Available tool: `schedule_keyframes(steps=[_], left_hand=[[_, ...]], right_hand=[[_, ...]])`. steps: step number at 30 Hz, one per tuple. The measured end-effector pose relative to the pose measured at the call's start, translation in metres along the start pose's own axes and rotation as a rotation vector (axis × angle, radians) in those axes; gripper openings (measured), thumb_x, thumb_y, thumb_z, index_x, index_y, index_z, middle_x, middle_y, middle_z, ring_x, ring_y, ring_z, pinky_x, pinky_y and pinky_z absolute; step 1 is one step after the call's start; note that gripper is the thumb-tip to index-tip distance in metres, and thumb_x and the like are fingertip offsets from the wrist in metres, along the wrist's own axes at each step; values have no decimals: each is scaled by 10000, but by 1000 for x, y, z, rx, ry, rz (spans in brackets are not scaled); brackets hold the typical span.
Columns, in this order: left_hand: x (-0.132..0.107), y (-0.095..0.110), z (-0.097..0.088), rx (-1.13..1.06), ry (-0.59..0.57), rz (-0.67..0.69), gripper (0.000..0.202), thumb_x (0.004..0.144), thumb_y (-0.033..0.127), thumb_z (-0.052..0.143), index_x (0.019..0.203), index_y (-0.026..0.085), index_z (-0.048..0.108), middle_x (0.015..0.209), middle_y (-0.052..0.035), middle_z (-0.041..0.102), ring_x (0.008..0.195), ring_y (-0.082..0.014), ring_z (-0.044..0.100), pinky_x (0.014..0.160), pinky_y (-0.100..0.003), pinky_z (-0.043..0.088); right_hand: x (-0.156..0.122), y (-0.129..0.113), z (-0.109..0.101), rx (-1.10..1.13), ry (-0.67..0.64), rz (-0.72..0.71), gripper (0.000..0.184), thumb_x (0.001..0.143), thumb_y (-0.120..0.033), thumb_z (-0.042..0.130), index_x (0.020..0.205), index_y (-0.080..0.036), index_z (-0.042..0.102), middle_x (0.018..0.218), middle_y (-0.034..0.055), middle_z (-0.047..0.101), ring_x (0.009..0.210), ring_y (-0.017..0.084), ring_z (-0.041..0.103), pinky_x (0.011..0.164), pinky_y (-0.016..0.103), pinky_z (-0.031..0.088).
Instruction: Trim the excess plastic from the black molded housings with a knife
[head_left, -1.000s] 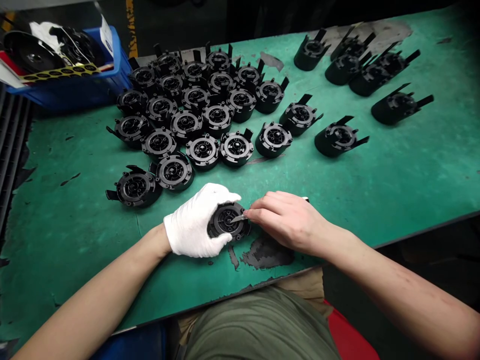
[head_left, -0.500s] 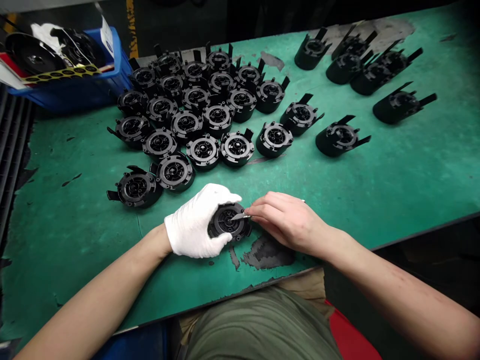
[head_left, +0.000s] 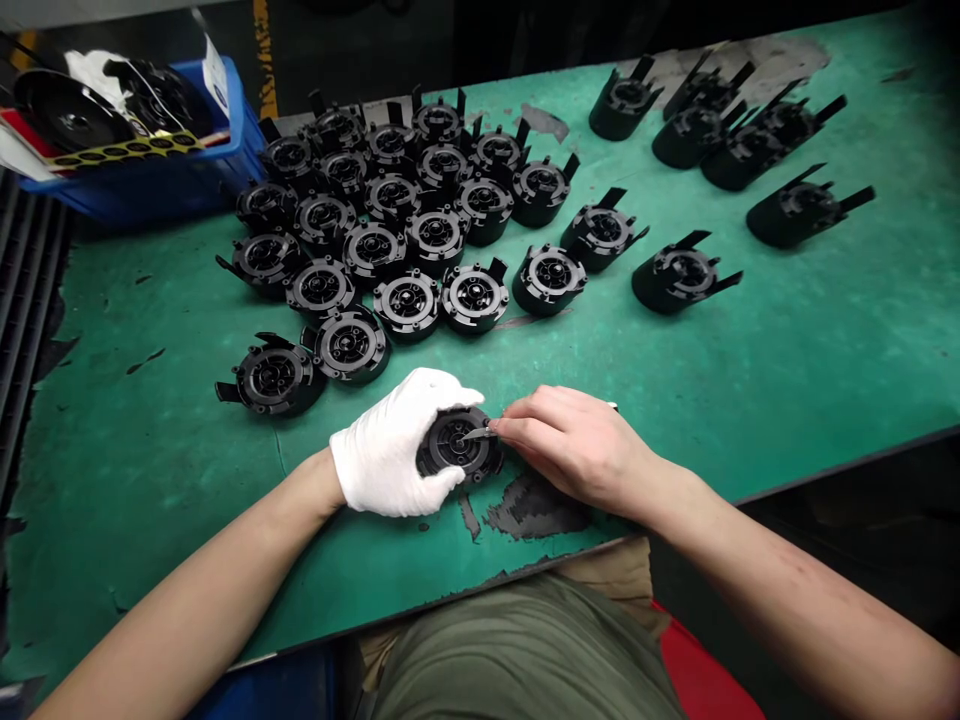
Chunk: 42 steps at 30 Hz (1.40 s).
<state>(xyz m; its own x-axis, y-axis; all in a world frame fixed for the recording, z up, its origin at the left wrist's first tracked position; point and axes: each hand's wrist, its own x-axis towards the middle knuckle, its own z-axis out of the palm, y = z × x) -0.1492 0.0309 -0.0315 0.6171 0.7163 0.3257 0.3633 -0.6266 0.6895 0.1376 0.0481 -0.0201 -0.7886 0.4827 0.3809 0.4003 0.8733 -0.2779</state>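
My left hand (head_left: 401, 445), in a white glove, is wrapped round a black round plastic housing (head_left: 454, 450) near the table's front edge. The housing's ribbed round face points up. My bare right hand (head_left: 566, 440) pinches a thin knife (head_left: 477, 434) with a pointed metal blade. The blade reaches over the housing, its tip near the centre of the face; whether it touches I cannot tell. Most of the knife's handle is hidden inside my right hand.
Several similar black housings (head_left: 409, 300) stand close together beyond my hands, many with upright tabs. More housings (head_left: 682, 275) stand spread out at the right on the green table (head_left: 825, 340). A blue bin (head_left: 165, 185) holding black parts is at the far left.
My right hand's fingers and wrist have shifted very slightly around the knife. The blade and the housing in my left hand are in nearly the same place.
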Motion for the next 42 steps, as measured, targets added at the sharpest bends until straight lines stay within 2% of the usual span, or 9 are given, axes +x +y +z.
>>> schedule_keyframes(steps=[8, 33, 42], left_hand=[[-1, -1, 0, -8, -5, 0, 714, 860, 275, 754, 1511, 223, 465, 1338, -161, 616, 1261, -362, 622, 1073, -566, 582], [-1, -1, 0, -5, -1, -3, 693, 872, 292, 748, 1503, 211, 472, 1333, -161, 601, 1255, -354, 618, 1065, -553, 582], [-1, -1, -1, -7, -17, -18, 716, 862, 299, 755, 1514, 222, 470, 1350, -162, 607, 1267, -361, 623, 1072, -555, 582]], right_hand=[[-3, -4, 5, 87, 28, 35, 142, 1111, -144, 606, 1238, -164, 667, 1066, 84, 777, 861, 185, 656, 730, 325, 536], [-6, -7, 3, -6, 7, 33, 149, 1112, -140, 585, 1213, -159, 692, 1050, 78, 785, 839, 189, 650, 709, 343, 485], [-4, -8, 2, 33, 21, 55, 135, 1115, -150, 588, 1214, -176, 675, 1057, 85, 785, 856, 194, 663, 725, 336, 533]])
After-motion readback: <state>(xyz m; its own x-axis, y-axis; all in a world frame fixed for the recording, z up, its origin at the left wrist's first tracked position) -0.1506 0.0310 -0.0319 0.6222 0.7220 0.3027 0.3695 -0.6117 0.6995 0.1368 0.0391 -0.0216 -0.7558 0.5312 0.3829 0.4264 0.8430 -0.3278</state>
